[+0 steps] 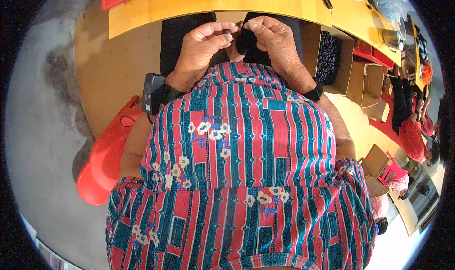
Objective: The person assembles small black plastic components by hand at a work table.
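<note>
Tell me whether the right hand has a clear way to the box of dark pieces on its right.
Probably yes. The right hand is busy pinching a small black piece, but the box stands open-topped just beside it below the table edge, with nothing between them.

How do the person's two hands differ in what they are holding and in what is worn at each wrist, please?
The left hand pinches a tiny dark piece; the right hand grips a larger black piece. The left wrist carries a bulky black device; the right wrist a slim black band. Both are raised close together at the wooden table's edge.

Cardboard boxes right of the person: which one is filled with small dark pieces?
The open brown cardboard box nearest the right hand; the other cardboard boxes hold none.
</note>
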Tool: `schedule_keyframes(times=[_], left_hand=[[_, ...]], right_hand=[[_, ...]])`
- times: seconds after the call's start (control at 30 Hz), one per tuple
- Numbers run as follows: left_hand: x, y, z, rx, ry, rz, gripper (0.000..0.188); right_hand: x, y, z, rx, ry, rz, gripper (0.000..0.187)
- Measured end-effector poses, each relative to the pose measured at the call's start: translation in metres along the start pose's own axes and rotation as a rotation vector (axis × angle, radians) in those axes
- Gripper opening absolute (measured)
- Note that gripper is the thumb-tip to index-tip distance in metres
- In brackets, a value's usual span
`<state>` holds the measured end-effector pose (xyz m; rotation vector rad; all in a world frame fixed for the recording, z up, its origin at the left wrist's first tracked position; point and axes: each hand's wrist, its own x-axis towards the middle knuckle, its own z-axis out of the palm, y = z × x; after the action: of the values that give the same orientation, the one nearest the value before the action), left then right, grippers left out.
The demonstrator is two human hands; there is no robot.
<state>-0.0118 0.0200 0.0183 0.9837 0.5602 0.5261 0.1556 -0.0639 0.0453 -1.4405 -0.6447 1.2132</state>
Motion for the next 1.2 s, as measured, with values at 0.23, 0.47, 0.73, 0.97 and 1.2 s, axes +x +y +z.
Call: schedule_keyframes(times=[0.23,0.47,0.73,0.97,1.2], left_hand=[[-0.002,-0.003,0.003,-0.008,0.081,0.039,0.024],[0.000,0.001,0.010,0.174,0.072,0.231,0.030],[-0.002,0.002,0.007,0.331,0.008,0.262,0.042],[-0.007,0.016,0.016,0.584,0.003,0.283,0.040],[-0.008,0.016,0.017,0.764,-0.062,0.312,0.038]], right_hand=[[-0.005,-0.001,0.000,-0.069,-0.139,-0.099,0.016],[-0.007,-0.006,0.003,-0.148,-0.145,-0.059,0.016],[-0.010,-0.016,0.002,-0.163,-0.232,0.063,0.018],[-0.010,-0.017,-0.005,-0.158,-0.316,0.060,0.021],[-0.005,-0.018,-0.010,-0.360,-0.366,0.151,0.024]])
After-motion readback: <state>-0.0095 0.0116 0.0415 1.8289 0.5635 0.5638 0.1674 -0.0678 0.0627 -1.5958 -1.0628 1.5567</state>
